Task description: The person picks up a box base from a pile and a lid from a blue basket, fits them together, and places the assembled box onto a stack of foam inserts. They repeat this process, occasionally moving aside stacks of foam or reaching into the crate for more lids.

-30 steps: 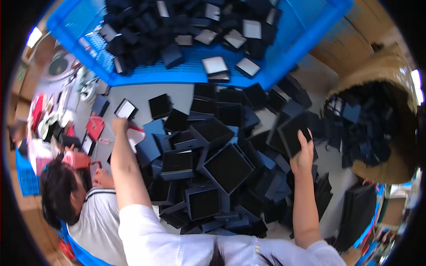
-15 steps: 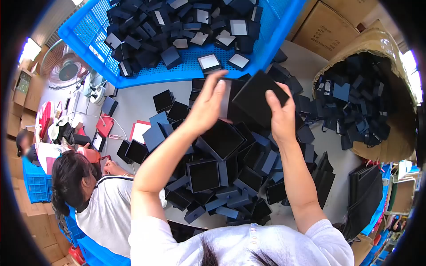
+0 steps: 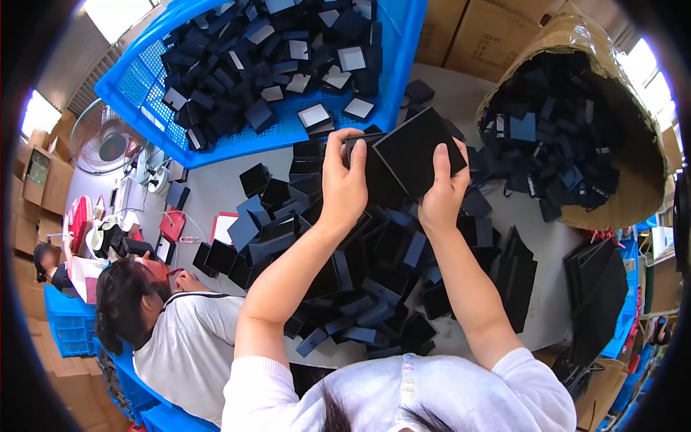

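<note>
My right hand (image 3: 443, 189) is closed on a flat-faced black square box (image 3: 421, 153), thumb on its face and fingers behind. My left hand (image 3: 344, 180) grips a second dark box (image 3: 379, 173) by its left edge, thumb in front and fingers curled over the top. The two boxes overlap in this view, and the right one partly hides the left one. Below both hands lies a heap of open black and dark blue boxes (image 3: 374, 284), spread over the grey table (image 3: 216, 176).
A blue plastic crate (image 3: 237, 153) full of small dark boxes, some with white insides, stands at the back. To the right, a cardboard carton (image 3: 597, 209) lies tipped, small boxes inside. Black flat sheets (image 3: 594, 295) lean at the right edge. A seated co-worker (image 3: 187, 338) is on my left.
My left hand, blurred beside a pale-sided piece before, has settled on a dark box. My right hand still holds its black box. The view has shifted, with the crate now farther left.
</note>
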